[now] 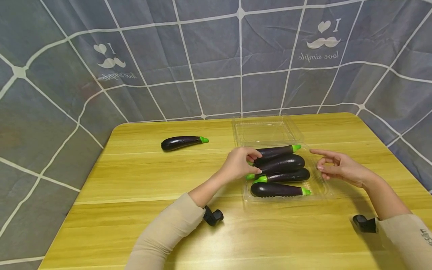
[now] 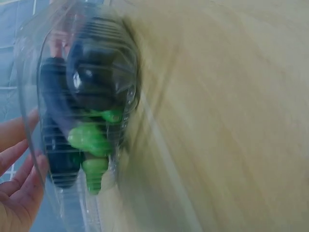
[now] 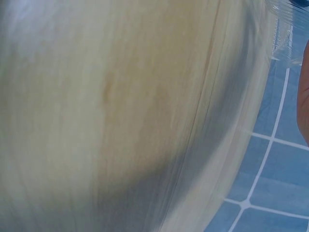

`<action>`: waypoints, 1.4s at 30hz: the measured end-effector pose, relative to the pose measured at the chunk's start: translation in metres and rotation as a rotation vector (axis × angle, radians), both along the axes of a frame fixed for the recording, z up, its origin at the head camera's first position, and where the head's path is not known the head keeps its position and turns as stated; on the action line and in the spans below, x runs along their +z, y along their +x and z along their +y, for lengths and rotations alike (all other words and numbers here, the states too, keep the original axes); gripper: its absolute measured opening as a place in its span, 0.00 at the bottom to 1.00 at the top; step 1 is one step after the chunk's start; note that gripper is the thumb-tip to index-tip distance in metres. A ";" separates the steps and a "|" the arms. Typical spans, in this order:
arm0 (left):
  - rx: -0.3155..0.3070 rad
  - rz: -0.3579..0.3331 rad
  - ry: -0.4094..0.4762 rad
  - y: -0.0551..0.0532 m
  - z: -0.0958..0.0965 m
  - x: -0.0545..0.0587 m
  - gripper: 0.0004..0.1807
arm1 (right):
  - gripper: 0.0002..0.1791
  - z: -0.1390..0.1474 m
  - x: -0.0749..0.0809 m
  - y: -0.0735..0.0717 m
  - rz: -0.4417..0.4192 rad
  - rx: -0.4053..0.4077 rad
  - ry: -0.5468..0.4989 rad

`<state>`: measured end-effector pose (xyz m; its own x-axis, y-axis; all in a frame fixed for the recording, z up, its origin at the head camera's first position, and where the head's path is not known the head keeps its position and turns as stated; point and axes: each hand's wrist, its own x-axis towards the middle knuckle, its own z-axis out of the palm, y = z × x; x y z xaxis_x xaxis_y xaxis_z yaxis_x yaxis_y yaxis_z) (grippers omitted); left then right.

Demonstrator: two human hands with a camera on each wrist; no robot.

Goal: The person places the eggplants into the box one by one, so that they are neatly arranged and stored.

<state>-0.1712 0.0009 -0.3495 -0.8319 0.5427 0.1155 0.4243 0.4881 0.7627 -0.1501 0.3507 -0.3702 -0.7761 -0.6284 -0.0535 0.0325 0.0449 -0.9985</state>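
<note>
A clear plastic container [image 1: 248,198] holds several dark eggplants [image 1: 281,164] with bright green stems. My left hand [image 1: 240,163] reaches over its left side, thumb and fingers apart, fingertips at the ends of the upper eggplants; whether they touch is hard to tell. In the left wrist view, those fingers [image 2: 30,186] show at the container's open side, beside an eggplant [image 2: 60,150]. My right hand [image 1: 342,168] hovers just off the container's right side, index finger extended, the others loosely bent, holding nothing. Only a sliver of it appears in the right wrist view.
The container's clear lid [image 1: 264,131] lies folded back behind it. A single eggplant [image 1: 182,143] lies on the wooden table [image 1: 135,210] at the left. A grey checked curtain [image 1: 219,56] hangs behind the table.
</note>
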 end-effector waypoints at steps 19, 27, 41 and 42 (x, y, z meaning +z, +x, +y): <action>0.157 -0.080 0.119 -0.017 -0.059 -0.005 0.21 | 0.30 0.000 -0.004 0.002 0.017 -0.001 0.000; 0.214 -0.071 0.153 -0.026 -0.086 -0.008 0.20 | 0.30 0.001 -0.004 0.004 0.040 -0.015 0.028; 0.263 -0.014 0.163 -0.040 -0.127 -0.026 0.21 | 0.29 0.000 -0.005 0.004 0.036 -0.017 0.019; 0.265 -0.001 0.152 -0.040 -0.129 -0.026 0.21 | 0.29 0.000 -0.005 0.004 0.036 -0.015 0.019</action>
